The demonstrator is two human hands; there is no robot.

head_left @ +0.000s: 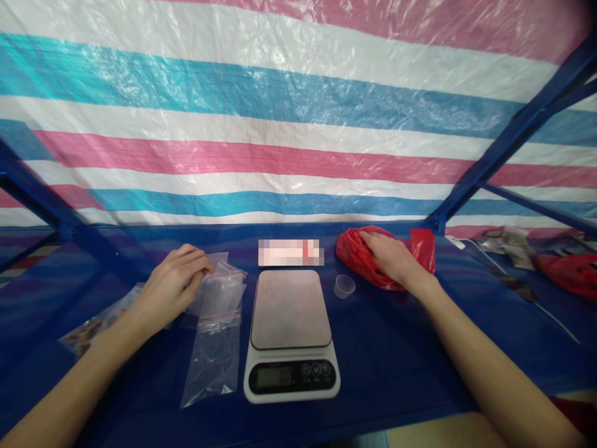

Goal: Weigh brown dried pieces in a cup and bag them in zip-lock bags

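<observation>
My left hand [180, 280] is over a stack of clear zip-lock bags [221, 302] with red seal lines. Its fingers are bent and pinch the upper edge of one bag. On the other side, my right hand [389, 256] grips a crumpled red plastic bag [351, 258], its fingertips tucked into the folds and hidden. Between the hands stands a white kitchen scale [291, 323] with a bare weighing plate; its display digits are too faint to read surely. A small clear plastic cup [344, 286] sits right of the scale, beside the red bag.
A clear bag with brownish pieces [93, 326] lies partly under my left forearm. Behind the scale is a blurred-out label [290, 252]. Bags and a white cable [557, 323] lie at the far right. Blue frame bars [494, 143] and a striped sheet [280, 149] bound the blue table.
</observation>
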